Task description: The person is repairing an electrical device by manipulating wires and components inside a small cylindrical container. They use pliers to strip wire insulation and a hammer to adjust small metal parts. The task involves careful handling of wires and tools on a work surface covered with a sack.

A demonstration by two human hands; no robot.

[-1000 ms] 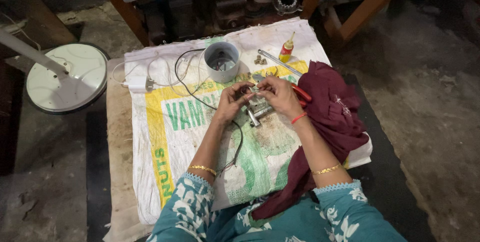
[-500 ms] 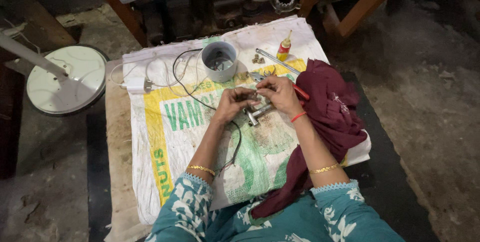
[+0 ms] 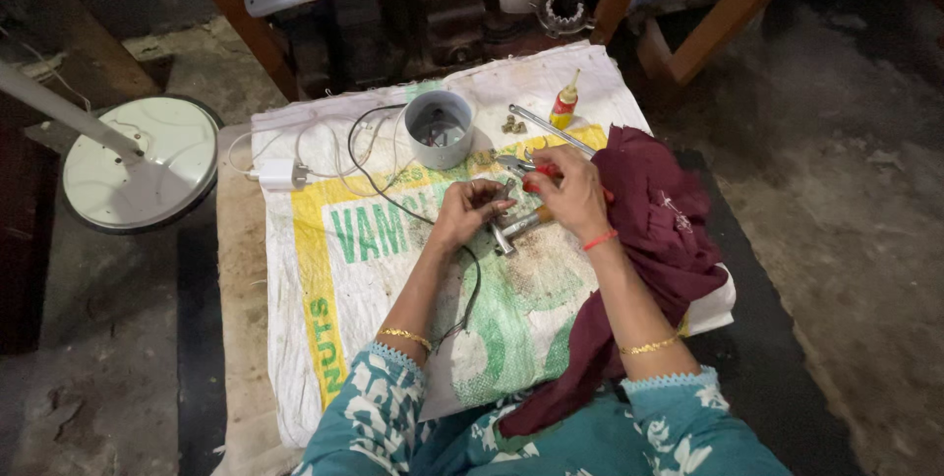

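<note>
My left hand (image 3: 470, 210) is closed around a small metal part (image 3: 501, 238) over a printed white sack (image 3: 374, 279) spread on a low table. My right hand (image 3: 568, 193) grips red-handled pliers (image 3: 523, 169) and presses their jaws toward that part. A black wire (image 3: 385, 189) runs from under my left hand toward the back of the sack. A dark red cloth (image 3: 657, 230) lies under and beside my right forearm.
A grey cup (image 3: 439, 128) stands behind my hands. A small glue bottle (image 3: 562, 104), a metal rod (image 3: 549, 128) and loose small parts (image 3: 511, 125) lie at the back. A white charger (image 3: 279, 174) sits left. A white fan base (image 3: 147, 163) is on the floor.
Both hands stay together over the metal part with only slight finger shifts. The view has tilted a little.
</note>
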